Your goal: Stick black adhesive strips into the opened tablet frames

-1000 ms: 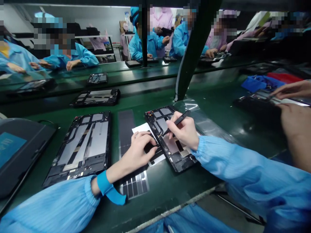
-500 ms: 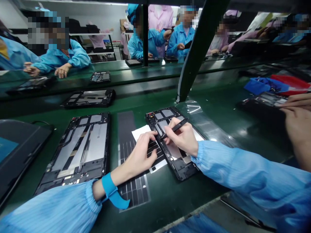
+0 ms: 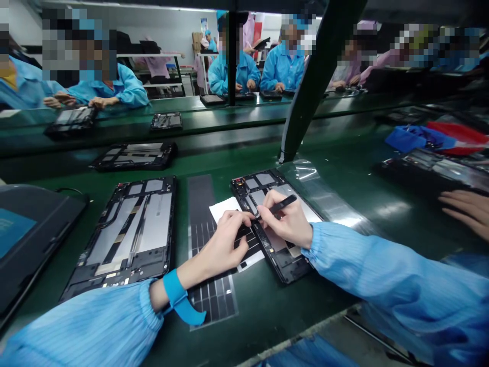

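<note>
Difference from the earlier frame: slight advance of the left hand [image 3: 219, 245], with forefinger now at the left edge of the open tablet [image 3: 284, 261], closer to the tip of the black tool [image 3: 286, 204]; contact not discernible. Left thumb and forefinger apart. In the right hand [image 3: 286, 223]: black tool, pinched between thumb and fingers. Tablet location: on the green bench [image 3: 269, 312], just inward of the near edge, beside the white sheet [image 3: 222, 207]. Inside the tablet: grey panels [image 3: 265, 179]. Near the far right corner in view: blue container [image 3: 414, 136], contents dark, too blurred to identify.
</note>
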Available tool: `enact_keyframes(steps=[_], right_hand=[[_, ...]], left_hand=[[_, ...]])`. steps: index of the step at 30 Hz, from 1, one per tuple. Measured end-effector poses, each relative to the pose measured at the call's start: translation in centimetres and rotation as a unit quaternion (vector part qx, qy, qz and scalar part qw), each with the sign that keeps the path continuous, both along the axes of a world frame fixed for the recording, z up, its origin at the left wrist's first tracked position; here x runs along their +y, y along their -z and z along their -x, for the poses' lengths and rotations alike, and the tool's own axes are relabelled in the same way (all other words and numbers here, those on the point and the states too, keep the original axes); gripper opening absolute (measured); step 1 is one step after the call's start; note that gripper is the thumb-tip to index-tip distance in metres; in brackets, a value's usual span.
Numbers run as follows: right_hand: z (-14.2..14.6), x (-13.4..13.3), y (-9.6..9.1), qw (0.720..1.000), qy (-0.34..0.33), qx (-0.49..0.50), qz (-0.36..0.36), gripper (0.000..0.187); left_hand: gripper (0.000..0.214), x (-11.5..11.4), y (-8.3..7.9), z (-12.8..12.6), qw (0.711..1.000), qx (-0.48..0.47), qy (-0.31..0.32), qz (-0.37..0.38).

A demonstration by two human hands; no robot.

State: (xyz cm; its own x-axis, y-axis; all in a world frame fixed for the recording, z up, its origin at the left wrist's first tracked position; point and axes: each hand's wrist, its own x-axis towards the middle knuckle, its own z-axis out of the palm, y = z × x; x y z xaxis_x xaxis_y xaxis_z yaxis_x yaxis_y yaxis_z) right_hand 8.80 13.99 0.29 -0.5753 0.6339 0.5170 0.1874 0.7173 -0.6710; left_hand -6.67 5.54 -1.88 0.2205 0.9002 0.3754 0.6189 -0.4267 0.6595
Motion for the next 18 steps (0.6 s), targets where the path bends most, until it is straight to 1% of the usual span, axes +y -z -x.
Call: enact_keyframes(steps=[3,5,6,9,11,12,13,15,16,17,18], right_hand=[[0.0,0.0,0.2,1.0,-0.008,0.001,-0.009,0.023],[-0.2,0.1,0.3,1.0,0.007,0.008,0.001,0.024],[-0.4,0.1,0.2,1.0,0.022,0.02,0.008,0.025],[-1.2,-0.5,-0.5,0.994,0.065,0.081,0.038,0.025],[-1.5,-1.7,-1.4,0.991,0.061,0.094,0.068,0.022],[-1.5,-2.5,-1.9,0.992,0.039,0.08,0.086,0.019],[-1.4,-3.4,-2.3,0.993,0.003,0.051,0.105,0.017],[-0.6,-5.1,-2.7,0.986,-0.098,-0.031,0.132,0.012],[0.1,-5.8,-2.7,0.977,-0.148,-0.07,0.138,0.011],[0.8,-6.3,-2.6,0.967,-0.186,-0.1,0.139,0.01],[1.6,-6.7,-2.4,0.961,-0.206,-0.121,0.136,0.009]], left_hand=[[0.024,0.1,0.0,0.1,1.0,0.022,-0.014,-0.015],[0.023,0.2,-0.1,0.0,0.997,0.068,-0.021,-0.03],[0.023,0.2,-0.3,-0.2,0.994,0.105,-0.018,-0.038],[0.028,0.2,-1.2,-0.5,0.972,0.225,0.016,-0.058],[0.032,0.2,-2.2,0.0,0.966,0.252,0.045,-0.037],[0.032,0.2,-2.8,0.5,0.967,0.251,0.049,-0.012],[0.031,0.1,-3.4,1.2,0.967,0.252,0.04,0.02],[0.026,-0.2,-4.7,3.0,0.955,0.278,0.008,0.098],[0.024,-0.5,-5.2,4.0,0.942,0.301,0.004,0.147],[0.023,-0.7,-5.7,4.9,0.926,0.32,0.015,0.2],[0.024,-0.9,-6.0,5.6,0.908,0.333,0.035,0.252]])
